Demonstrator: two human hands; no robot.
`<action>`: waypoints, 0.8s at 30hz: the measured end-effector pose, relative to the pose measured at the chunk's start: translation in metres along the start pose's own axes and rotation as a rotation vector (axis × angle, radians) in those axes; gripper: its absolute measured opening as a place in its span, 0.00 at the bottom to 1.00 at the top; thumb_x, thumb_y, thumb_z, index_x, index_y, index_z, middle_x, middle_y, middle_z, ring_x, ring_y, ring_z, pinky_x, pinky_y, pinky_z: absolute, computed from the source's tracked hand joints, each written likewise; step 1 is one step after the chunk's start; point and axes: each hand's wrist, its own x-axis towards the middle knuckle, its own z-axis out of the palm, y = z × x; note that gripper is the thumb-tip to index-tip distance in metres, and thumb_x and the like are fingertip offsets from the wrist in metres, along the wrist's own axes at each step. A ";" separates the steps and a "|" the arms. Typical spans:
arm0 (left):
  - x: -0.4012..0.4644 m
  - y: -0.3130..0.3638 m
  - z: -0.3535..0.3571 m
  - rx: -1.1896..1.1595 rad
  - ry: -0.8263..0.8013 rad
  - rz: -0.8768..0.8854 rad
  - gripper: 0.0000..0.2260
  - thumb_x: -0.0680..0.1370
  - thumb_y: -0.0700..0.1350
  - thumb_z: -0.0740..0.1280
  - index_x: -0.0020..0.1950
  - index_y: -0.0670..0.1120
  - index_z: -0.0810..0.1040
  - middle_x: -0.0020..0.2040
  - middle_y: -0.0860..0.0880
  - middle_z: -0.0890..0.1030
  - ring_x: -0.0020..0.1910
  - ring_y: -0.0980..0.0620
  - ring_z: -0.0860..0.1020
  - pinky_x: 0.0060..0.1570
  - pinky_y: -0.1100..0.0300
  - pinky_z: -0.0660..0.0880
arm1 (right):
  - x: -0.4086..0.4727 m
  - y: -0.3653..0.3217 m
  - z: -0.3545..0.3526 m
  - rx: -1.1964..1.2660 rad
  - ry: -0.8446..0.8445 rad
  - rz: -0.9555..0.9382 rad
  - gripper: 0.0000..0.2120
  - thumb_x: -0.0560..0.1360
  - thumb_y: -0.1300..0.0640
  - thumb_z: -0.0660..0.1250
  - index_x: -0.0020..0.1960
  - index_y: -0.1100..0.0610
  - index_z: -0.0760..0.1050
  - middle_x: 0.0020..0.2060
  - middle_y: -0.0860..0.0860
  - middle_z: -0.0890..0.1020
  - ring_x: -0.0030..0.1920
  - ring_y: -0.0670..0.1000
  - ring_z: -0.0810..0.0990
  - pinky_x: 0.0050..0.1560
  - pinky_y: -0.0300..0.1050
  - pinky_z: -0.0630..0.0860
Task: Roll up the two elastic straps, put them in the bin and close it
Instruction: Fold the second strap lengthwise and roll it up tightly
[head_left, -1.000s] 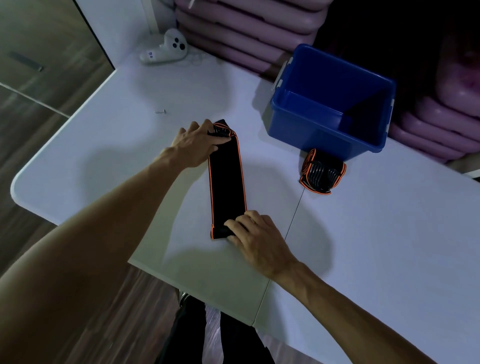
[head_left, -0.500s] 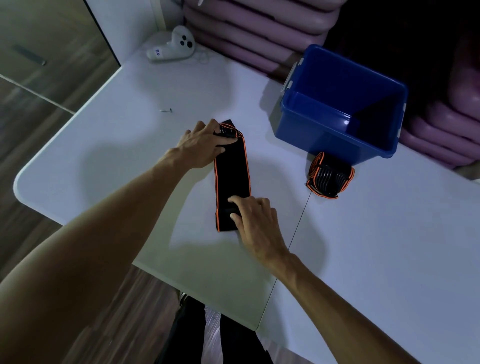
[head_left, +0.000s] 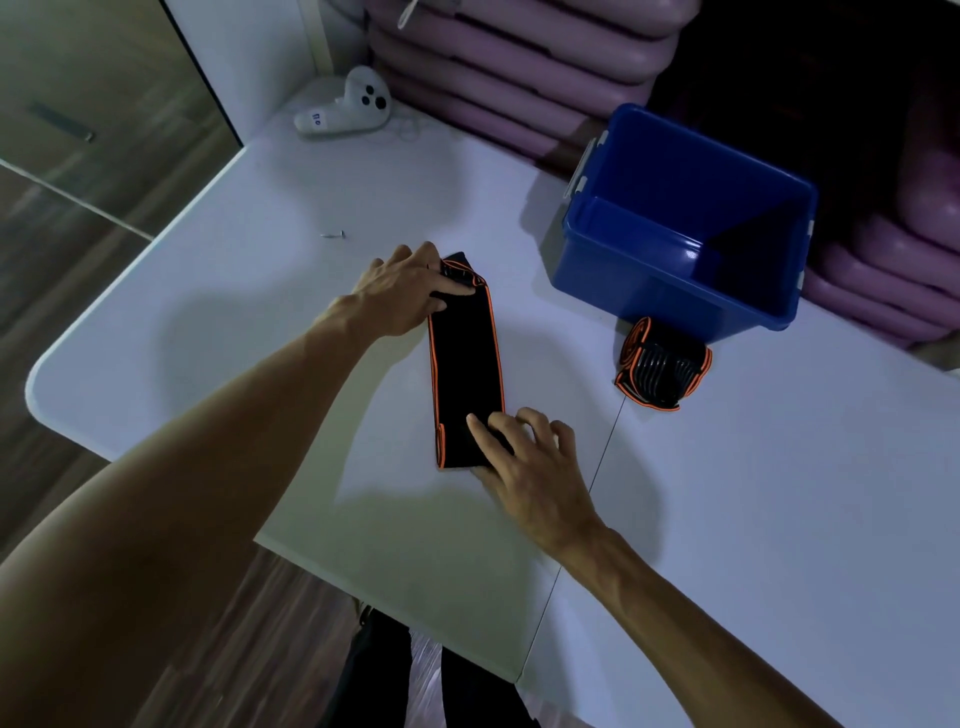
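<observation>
Strap (head_left: 465, 358) flat on table (head_left: 208, 322); left hand (head_left: 402, 293) pinches far end, right hand (head_left: 524, 462) presses near end, fingers straight.

Dim, bluish light is cast from above; soft arm shadows are thrown across the white tabletop (head_left: 218, 322). Wide-angle bending and slight blur are seen at the edges.

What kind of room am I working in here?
Probably a fitness or exercise studio's storage corner: stacked purple foam mats line the wall, elastic straps lie on a white folding table, and a VR controller suggests a recording setup.
</observation>
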 end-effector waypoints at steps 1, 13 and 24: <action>0.000 0.000 0.000 -0.003 0.001 0.000 0.18 0.79 0.50 0.64 0.67 0.67 0.70 0.59 0.49 0.69 0.57 0.46 0.68 0.51 0.52 0.66 | 0.002 0.005 0.000 0.042 0.007 -0.026 0.25 0.76 0.43 0.66 0.70 0.52 0.71 0.58 0.48 0.78 0.58 0.54 0.73 0.52 0.52 0.72; 0.004 -0.004 -0.001 -0.070 -0.017 0.009 0.18 0.78 0.50 0.65 0.66 0.67 0.71 0.58 0.49 0.70 0.57 0.47 0.67 0.50 0.54 0.65 | 0.056 0.022 -0.006 0.296 -0.073 0.019 0.17 0.81 0.47 0.54 0.59 0.50 0.78 0.52 0.46 0.80 0.57 0.54 0.71 0.48 0.50 0.67; 0.007 -0.006 0.001 -0.087 -0.007 -0.016 0.18 0.78 0.50 0.66 0.64 0.68 0.72 0.57 0.51 0.70 0.58 0.49 0.67 0.50 0.56 0.63 | 0.081 0.014 0.004 0.276 0.061 0.133 0.02 0.78 0.56 0.68 0.50 0.51 0.77 0.47 0.50 0.76 0.46 0.53 0.72 0.39 0.52 0.73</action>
